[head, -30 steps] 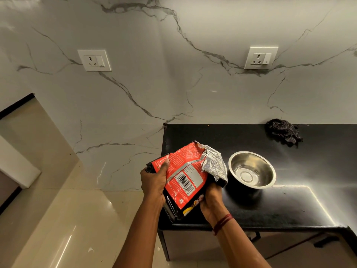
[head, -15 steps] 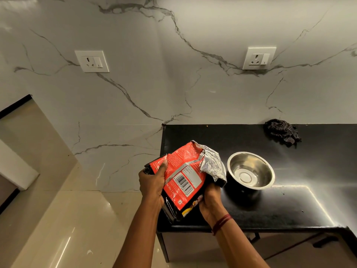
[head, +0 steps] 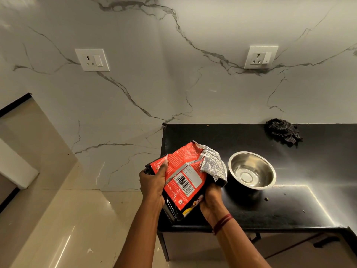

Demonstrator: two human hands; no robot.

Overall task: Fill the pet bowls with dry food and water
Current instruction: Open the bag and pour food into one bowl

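Note:
A red and black pet food bag (head: pixel 183 176) with a torn, silver-lined top is held over the left end of the black counter (head: pixel 289 209). My left hand (head: pixel 152 185) grips the bag's left side, thumb on its front. My right hand (head: pixel 211 200) holds the bag from below on its right side. A steel bowl (head: pixel 252 170) stands on the counter just right of the bag and looks empty. The edge of something shiny shows behind the bag's foil top; I cannot tell what it is.
A crumpled dark checked cloth (head: pixel 283 131) lies at the back of the counter by the marble wall. Two wall sockets (head: pixel 92 59) (head: pixel 260 57) sit above. A few crumbs dot the counter. Glossy beige floor (head: pixel 67 229) lies to the left.
The bag and both hands have stayed almost still; the view has only shifted slightly.

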